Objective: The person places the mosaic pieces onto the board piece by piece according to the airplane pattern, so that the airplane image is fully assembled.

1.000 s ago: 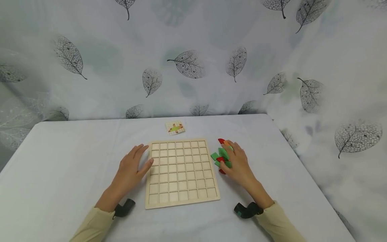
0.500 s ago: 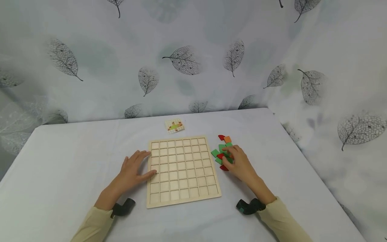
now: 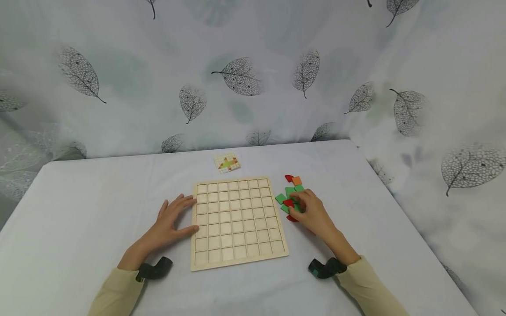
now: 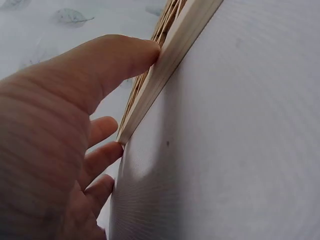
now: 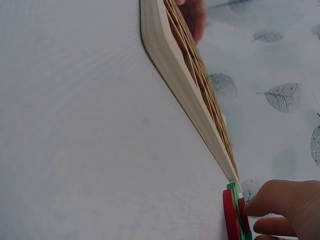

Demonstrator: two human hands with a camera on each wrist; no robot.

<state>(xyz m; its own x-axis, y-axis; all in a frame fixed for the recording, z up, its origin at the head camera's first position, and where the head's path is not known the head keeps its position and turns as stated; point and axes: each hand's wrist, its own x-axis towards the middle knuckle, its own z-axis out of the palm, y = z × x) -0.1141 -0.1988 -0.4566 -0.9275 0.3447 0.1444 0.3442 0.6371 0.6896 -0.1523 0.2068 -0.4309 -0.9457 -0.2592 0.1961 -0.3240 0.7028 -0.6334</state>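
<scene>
My left hand (image 3: 168,224) lies at the left edge of a square wooden grid board (image 3: 237,224), fingers spread. In the left wrist view the thumb (image 4: 142,54) touches the board's side, with a fingertip against it lower down. My right hand (image 3: 314,215) is over a small heap of flat pieces right of the board, its bent thumb and forefinger apart. A red piece (image 3: 289,202) and a green square tile (image 3: 280,198) show beside the fingertips. The right wrist view has the thumb (image 5: 265,200) against the pieces' edges; the hand hides part of the heap.
A small pattern card (image 3: 227,163) lies behind the board. At the heap's far end are an orange square tile (image 3: 297,181) and a red quarter-round piece (image 3: 289,178). White cloth (image 3: 99,197) covers the table; a leaf-print curtain (image 3: 138,87) hangs behind.
My right hand has drawn back slightly and brought its fingers closer together over the heap, uncovering the orange tile. My left thumb has slid nearer along the board's edge.
</scene>
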